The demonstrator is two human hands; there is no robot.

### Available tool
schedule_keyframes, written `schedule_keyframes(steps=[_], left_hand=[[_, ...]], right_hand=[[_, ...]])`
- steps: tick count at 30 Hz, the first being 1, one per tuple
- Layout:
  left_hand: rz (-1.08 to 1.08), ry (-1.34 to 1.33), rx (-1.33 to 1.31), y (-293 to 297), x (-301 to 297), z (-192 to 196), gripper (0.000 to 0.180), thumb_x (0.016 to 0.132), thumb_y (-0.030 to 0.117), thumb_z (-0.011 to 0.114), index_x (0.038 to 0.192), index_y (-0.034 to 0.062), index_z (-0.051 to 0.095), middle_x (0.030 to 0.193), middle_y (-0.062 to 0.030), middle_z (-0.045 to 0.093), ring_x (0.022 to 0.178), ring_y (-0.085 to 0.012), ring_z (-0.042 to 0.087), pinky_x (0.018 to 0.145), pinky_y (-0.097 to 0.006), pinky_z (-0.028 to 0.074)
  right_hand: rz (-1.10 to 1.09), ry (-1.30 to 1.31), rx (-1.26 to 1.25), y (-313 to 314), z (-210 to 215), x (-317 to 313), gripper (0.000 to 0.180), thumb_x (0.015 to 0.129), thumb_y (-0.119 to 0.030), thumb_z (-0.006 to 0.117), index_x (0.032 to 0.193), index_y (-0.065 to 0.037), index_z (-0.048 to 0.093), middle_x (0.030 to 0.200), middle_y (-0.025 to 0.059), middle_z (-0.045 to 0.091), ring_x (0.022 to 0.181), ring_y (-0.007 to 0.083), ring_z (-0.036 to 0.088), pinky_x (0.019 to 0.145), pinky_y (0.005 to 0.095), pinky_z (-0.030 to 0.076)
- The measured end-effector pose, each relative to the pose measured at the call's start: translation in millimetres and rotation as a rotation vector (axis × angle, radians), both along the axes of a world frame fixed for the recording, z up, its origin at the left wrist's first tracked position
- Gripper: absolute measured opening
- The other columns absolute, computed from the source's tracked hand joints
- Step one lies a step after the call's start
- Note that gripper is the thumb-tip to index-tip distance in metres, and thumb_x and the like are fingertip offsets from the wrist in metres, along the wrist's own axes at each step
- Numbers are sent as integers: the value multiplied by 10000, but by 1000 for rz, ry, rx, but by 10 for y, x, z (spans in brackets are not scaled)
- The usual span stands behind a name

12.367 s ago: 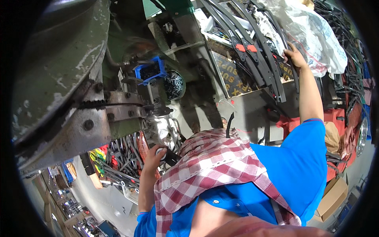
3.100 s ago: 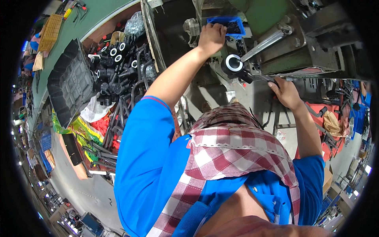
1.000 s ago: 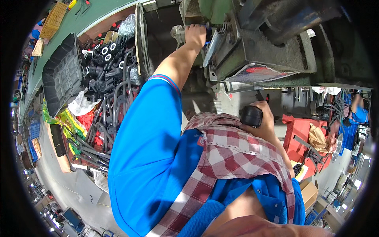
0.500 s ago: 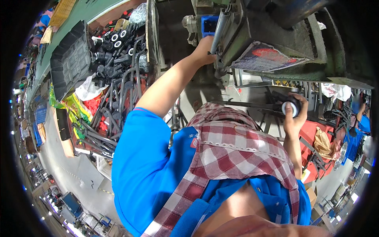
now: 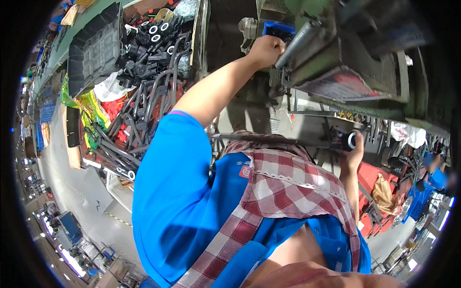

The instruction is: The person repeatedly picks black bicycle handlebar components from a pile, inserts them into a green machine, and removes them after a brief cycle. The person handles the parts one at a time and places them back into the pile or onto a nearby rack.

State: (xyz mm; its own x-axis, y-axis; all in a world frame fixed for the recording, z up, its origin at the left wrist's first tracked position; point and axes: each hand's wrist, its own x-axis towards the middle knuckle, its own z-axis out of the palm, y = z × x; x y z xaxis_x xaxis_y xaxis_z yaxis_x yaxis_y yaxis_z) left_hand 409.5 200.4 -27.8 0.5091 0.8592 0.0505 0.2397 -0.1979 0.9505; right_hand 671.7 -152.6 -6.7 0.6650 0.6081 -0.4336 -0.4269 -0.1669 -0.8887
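Observation:
My left hand (image 5: 267, 51) is at the near edge of a small blue bin (image 5: 269, 25), beside a slanted metal rod (image 5: 300, 42) on the machine. Its fingers are curled together, and whatever they may hold is hidden. Low on the right, my right hand (image 5: 354, 154) is closed around a black fitting (image 5: 342, 139) with a white ring (image 5: 352, 140) in its end, the thumb by the ring. From the fitting a long dark tube (image 5: 283, 140) runs left across the front of my checked apron (image 5: 293, 168). The bin holds dark contents too small to name.
A green machine (image 5: 355, 62) with a worn label stands in front of me. On the left, a bench carries a black tray (image 5: 94, 50), black fittings with white rings (image 5: 153, 38) and bent dark tubes (image 5: 144, 105). A red surface with brown paper (image 5: 382, 189) lies right.
My left hand has come up at the bin, its curled fingers now in sight. My right hand has turned the fitting, so its white ring faces more to the right. The view has shifted slightly.

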Motion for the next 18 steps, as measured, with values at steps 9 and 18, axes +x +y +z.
schedule_keyframes(steps=[9, 18], left_hand=[[54, 483, 447, 940, 393, -282, 167, 867, 205, 634, 940, 74, 709, 869, -191, 699, 908, -393, 665, 793, -494, 519], [-161, 859, 702, 1002, 491, -340, 259, 876, 147, 540, 1009, 65, 746, 1189, -147, 658, 1126, -316, 621, 911, -416, 508]], right_hand=[[7, 154, -34, 81, 67, -573, 348, 967, -377, 579, 1097, -57, 621, 916, 42, 620, 825, 193, 623, 752, 343, 521], [-45, -63, -12, 185, 138, -774, 313, 958, -362, 603, 1092, -82, 644, 930, 6, 638, 864, 176, 625, 747, 336, 519]])
